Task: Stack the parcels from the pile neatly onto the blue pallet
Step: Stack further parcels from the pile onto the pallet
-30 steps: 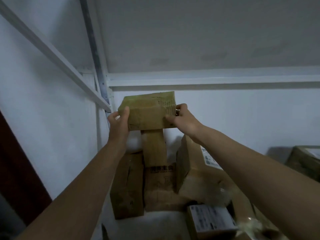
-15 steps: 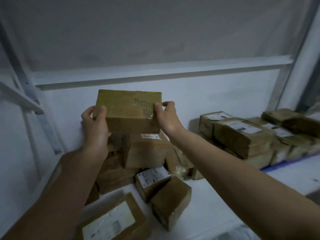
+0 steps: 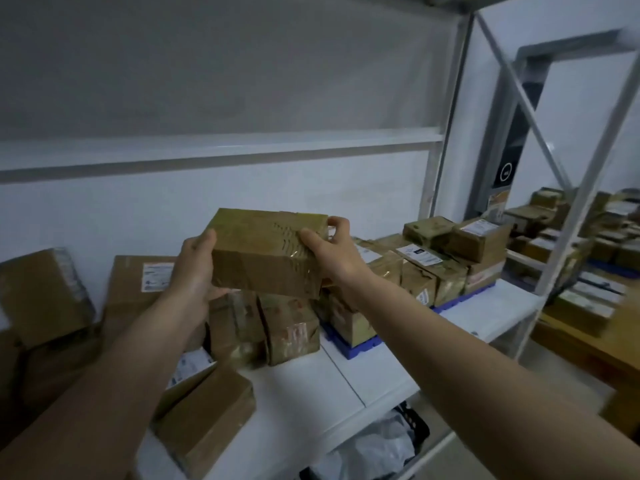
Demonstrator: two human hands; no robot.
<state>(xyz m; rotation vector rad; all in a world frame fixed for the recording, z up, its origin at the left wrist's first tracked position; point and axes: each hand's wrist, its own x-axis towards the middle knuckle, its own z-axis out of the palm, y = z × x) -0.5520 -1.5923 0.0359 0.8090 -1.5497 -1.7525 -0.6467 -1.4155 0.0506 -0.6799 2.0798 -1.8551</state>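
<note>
Lying tumbled along the near and left edges of the white shelf (image 3: 374, 386), the loose pile (image 3: 207, 424) is left unsorted, being the stock to draw from. Above the shelf's middle, clear of everything, a taped brown parcel (image 3: 265, 252) is held level, probably so that it can be set down flat. It is clamped at both ends: the left hand (image 3: 197, 268) is curled under and around its left end, and the right hand (image 3: 332, 252) is wrapped over its right end, thumb on top. Farther off, toward the shelf's far right corner, the blue pallet (image 3: 360, 349) is already loaded with parcels in tight rows, seemingly to save room.
</note>
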